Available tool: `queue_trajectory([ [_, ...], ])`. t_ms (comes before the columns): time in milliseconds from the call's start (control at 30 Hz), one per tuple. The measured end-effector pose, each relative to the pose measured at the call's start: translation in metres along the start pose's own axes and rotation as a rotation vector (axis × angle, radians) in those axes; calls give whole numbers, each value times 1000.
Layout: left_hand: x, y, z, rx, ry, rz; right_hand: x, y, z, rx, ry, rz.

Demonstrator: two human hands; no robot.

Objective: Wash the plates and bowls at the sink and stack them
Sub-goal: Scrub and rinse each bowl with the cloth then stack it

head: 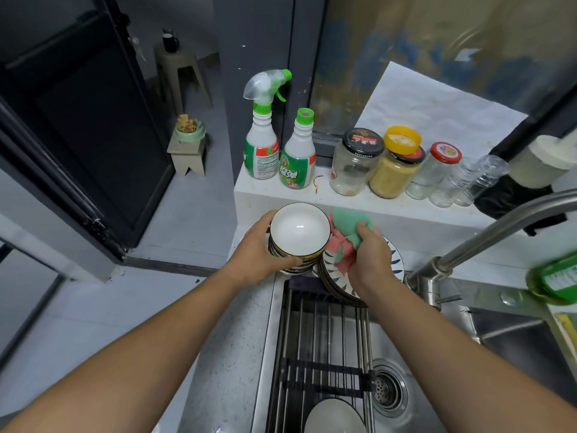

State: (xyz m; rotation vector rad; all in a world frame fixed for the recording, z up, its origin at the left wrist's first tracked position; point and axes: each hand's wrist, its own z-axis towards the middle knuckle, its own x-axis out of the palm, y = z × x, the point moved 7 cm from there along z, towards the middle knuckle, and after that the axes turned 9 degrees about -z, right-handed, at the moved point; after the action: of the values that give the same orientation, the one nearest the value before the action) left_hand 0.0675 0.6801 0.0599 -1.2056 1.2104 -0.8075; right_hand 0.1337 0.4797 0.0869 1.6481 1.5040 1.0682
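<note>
- The left hand (pixel 260 248) is wrapped around the side of the top bowl (pixel 299 229), fingers curled under its wall and thumb near the rim; the bowl sits on or just above a short stack of bowls (pixel 292 266) at the far left corner of the sink (pixel 499 332), where the bench (pixel 224 339) meets it.
- The right hand (pixel 370 260) is closed on a green-and-pink cloth (pixel 346 242), bunched against the bowl's right rim.
- Under that hand a stack of plates (pixel 343 285) lies on the far end of the rack (pixel 318 348) of steel rods across the sink.
- Another pale bowl (pixel 335 417) lies below the rack at the sink's near edge.
- The bowl looks like glazed ceramic: white and glossy inside, dark striped pattern outside, thin dark rim. It is probably stiff, fairly heavy, breakable and slick when wet.
- A grip spanning the wall, with fingers beneath the foot, seems safer than pinching the rim.
- The cloth is soft, limp and light.
- The curved metal faucet (pixel 487 242) rises at the sink's far right.
</note>
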Motion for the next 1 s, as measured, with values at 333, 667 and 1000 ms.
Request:
queue_trajectory([
  [333, 1, -1, -2, 5, -26, -7, -6, 18, -6, -159, -50, -253],
  [667, 2, -1, -4, 29, -48, -9, 1, 8, -9, -165, 22, -268],
  [1000, 4, -9, -6, 34, -49, 31, 7, 8, -10, -207, 86, -437],
])
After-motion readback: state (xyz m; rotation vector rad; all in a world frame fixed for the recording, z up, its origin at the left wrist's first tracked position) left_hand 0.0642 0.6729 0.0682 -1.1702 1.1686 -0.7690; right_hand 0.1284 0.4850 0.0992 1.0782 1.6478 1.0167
